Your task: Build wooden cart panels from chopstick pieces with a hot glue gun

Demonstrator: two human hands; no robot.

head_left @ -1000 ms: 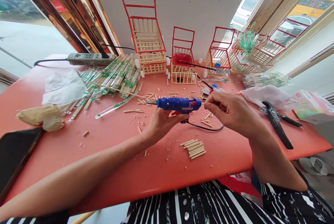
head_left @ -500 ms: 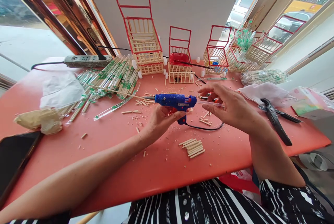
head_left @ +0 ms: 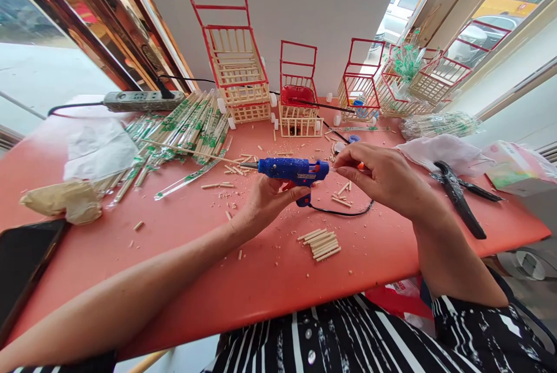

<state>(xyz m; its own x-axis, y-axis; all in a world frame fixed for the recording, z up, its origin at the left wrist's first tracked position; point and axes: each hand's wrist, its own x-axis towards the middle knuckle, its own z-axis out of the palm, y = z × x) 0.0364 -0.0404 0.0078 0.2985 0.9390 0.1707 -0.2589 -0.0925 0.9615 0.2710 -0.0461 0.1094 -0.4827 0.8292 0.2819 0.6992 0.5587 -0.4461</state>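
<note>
My left hand [head_left: 265,202] is closed around the handle of a blue hot glue gun [head_left: 287,169], whose nozzle points left. At the gun's back end, my right hand [head_left: 378,178] pinches a clear glue stick [head_left: 333,169]; only a short bit of the stick shows between fingers and gun. Beneath the gun, a neat row of short cut wooden sticks [head_left: 324,244] lies on the red table [head_left: 261,280]. Other short sticks and crumbs are scattered around the nozzle and behind the gun.
Several small stick carts with red frames [head_left: 237,60] stand along the wall. Wrapped chopsticks [head_left: 191,123] and a power strip [head_left: 143,100] lie at the left, above a phone [head_left: 30,268]. Black-handled cutters [head_left: 461,199] and a tissue pack [head_left: 520,167] are at the right. The gun's cord [head_left: 343,214] loops rightward.
My right hand has closed its fingers in a pinch at the gun's back end, and less of the glue stick shows. A small blue ring-shaped thing behind my right hand has come into sight.
</note>
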